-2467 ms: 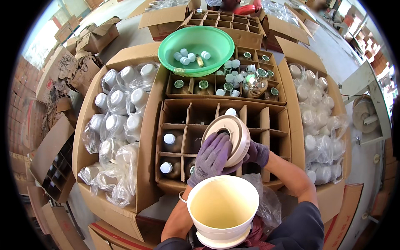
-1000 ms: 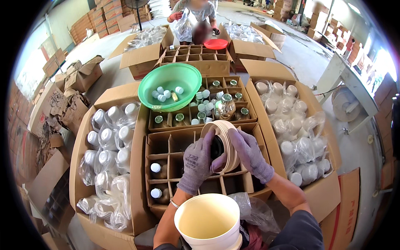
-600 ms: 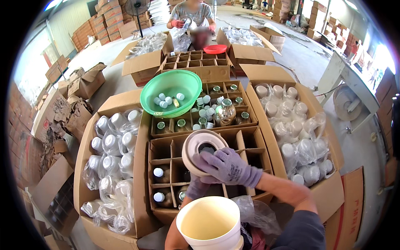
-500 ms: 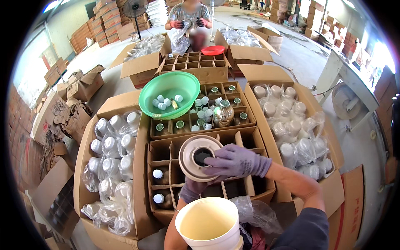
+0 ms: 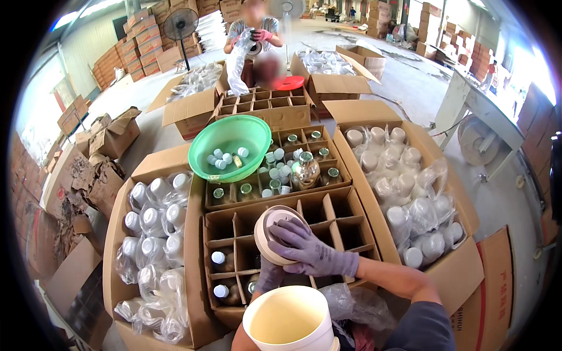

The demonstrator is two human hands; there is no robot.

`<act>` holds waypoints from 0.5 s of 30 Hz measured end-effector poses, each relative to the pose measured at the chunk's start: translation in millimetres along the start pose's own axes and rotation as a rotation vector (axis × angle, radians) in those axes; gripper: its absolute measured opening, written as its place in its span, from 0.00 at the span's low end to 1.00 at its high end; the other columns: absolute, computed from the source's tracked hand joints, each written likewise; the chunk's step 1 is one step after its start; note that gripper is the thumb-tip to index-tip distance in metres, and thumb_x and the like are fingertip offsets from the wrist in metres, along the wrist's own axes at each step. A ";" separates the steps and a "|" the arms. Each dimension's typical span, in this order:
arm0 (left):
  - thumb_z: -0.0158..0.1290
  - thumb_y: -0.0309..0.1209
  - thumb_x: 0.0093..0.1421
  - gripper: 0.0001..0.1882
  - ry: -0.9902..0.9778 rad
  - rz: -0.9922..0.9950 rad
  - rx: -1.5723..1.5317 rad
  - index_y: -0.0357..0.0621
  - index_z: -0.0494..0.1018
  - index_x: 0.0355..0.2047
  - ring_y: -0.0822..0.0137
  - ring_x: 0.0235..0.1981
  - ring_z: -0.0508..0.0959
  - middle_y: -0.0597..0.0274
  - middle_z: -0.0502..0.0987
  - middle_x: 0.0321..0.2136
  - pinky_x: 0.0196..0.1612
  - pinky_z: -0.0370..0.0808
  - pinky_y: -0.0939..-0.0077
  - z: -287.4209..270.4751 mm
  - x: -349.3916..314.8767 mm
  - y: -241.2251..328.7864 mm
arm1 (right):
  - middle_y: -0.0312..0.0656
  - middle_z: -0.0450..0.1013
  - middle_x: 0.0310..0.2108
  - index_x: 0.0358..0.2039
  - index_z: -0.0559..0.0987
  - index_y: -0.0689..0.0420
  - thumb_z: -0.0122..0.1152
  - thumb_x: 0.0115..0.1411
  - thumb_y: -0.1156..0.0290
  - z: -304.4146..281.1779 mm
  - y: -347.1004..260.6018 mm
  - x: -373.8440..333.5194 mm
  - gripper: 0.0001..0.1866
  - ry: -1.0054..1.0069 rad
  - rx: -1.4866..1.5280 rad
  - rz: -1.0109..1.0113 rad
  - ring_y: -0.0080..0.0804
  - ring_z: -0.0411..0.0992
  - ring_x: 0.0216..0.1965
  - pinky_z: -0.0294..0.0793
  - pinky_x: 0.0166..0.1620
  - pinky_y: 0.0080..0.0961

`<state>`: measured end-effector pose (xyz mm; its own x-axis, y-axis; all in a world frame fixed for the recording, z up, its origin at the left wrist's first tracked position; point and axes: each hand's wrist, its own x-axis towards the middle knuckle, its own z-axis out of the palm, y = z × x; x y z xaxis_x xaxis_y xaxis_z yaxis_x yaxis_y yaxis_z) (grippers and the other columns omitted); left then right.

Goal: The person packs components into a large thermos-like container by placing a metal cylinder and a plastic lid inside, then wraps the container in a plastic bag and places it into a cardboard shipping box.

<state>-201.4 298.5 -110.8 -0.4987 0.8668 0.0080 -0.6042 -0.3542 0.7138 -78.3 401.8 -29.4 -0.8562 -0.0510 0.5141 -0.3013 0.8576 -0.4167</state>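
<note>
A round, cream ridged piece like a thick collar or lid point(image 5: 264, 233) is held tilted above a divided carton point(image 5: 374, 248). My left hand point(image 5: 270, 276), in a grey-purple glove, supports it from below; its fingers are mostly hidden. My right hand point(image 5: 307, 250), gloved alike, lies over its face with bent fingers across the central opening. Below my hands stands a cream plastic tub point(image 5: 288, 322), open at the top with its inside visible. Two glass bottles with white caps, one near point(image 5: 221, 291) and one farther point(image 5: 218, 257), sit in the carton's left cells.
Beyond lies a green basin point(image 5: 193, 153) with white caps, over a carton of glass bottles point(image 5: 305, 169). Boxes of bagged white containers flank me, left point(image 5: 153, 219) and right point(image 5: 405, 182). Across from me, another person point(image 5: 257, 35) handles a plastic bag point(image 5: 237, 64).
The cream round piece has tipped, and my right hand has moved from its edge over its opening. Across from me, the person's hands and plastic bag have risen. The whole view has shifted slightly.
</note>
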 end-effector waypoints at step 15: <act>0.52 0.34 0.62 0.26 -0.151 0.087 0.672 0.42 0.61 0.59 0.57 0.53 0.74 0.47 0.72 0.52 0.53 0.71 0.65 31.1 11.8 17.2 | 0.44 0.54 0.66 0.69 0.53 0.49 0.49 0.67 0.54 0.8 6.8 -3.9 0.33 0.224 0.719 0.443 0.42 0.54 0.66 0.51 0.68 0.39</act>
<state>-198.3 313.5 -76.7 -0.4066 0.9017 0.1471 -0.0254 -0.1721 0.9847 -77.3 407.5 -34.8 -0.8772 0.3777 0.2964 -0.2165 0.2399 -0.9464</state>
